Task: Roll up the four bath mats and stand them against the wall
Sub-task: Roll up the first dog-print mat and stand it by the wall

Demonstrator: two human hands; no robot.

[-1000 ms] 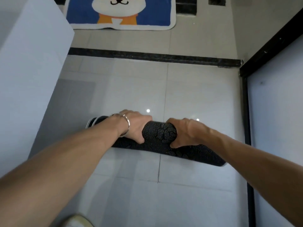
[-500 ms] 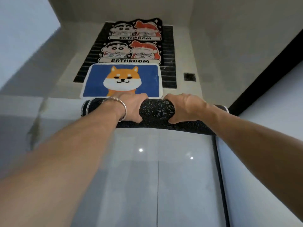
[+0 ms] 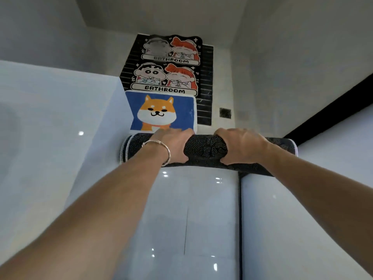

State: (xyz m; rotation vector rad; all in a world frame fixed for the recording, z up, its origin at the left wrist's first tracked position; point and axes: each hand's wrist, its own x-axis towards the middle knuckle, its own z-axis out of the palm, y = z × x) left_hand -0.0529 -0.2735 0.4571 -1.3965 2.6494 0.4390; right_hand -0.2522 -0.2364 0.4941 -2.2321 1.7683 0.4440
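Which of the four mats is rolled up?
The black dotted mat, gripped by left hand and right hand; the blue dog mat and both BATHROOM mats lie flat.

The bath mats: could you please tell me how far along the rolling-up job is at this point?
Done: one mat is rolled, the black dotted roll. In hand: the left hand and the right hand grip it horizontally; it is not yet stood against a wall. Left: the blue dog mat, the nearer BATHROOM mat and the farther BATHROOM mat lie flat, unrolled.
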